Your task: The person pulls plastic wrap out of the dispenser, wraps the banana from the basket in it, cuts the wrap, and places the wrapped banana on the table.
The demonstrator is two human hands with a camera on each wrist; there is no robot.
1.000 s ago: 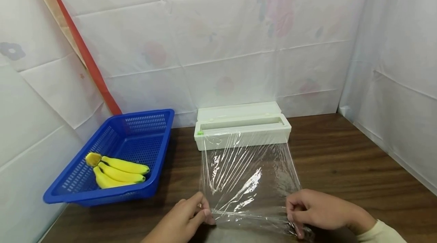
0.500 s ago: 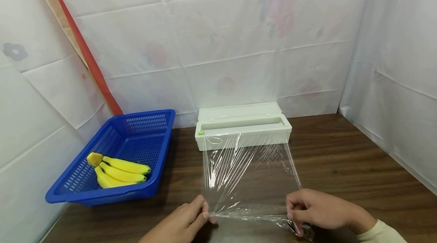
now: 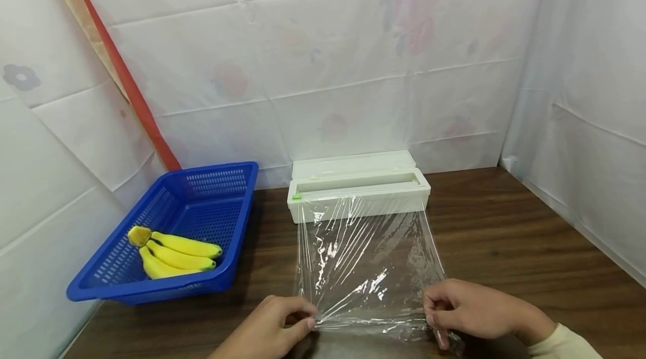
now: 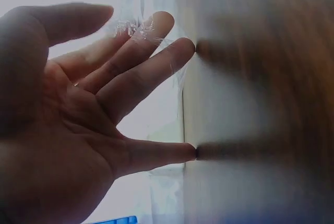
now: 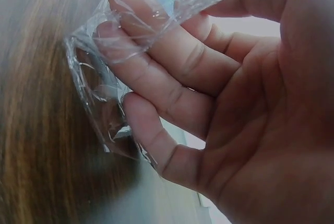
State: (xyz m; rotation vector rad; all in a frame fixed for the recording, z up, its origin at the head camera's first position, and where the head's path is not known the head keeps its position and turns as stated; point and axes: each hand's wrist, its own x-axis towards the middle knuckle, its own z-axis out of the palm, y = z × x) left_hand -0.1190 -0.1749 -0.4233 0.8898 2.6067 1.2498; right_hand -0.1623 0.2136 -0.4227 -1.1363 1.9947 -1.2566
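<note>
A clear sheet of cling film (image 3: 358, 269) stretches toward me from a white cling film box (image 3: 358, 210) with its lid raised. My left hand (image 3: 275, 325) holds the sheet's near left corner at the thumb and index fingertips, where creases converge. In the left wrist view, its other fingers (image 4: 148, 78) are spread, two of them against the film and one tip down on the table. My right hand (image 3: 471, 308) pinches the near right corner. Bunched film (image 5: 156, 31) wraps across its curled fingers (image 5: 172, 51) in the right wrist view.
A blue plastic basket (image 3: 239, 241) stands at the left with a bunch of bananas (image 3: 176, 252) in it. A green slider (image 3: 296, 196) sits at the box's left end. White patterned sheeting (image 3: 333, 67) encloses the dark wooden table (image 3: 484, 235).
My left hand's fingers have shifted on the corner, the index finger lying flatter over the thumb. The film's near edge has spread and slackened since half a second ago. The right hand stays put.
</note>
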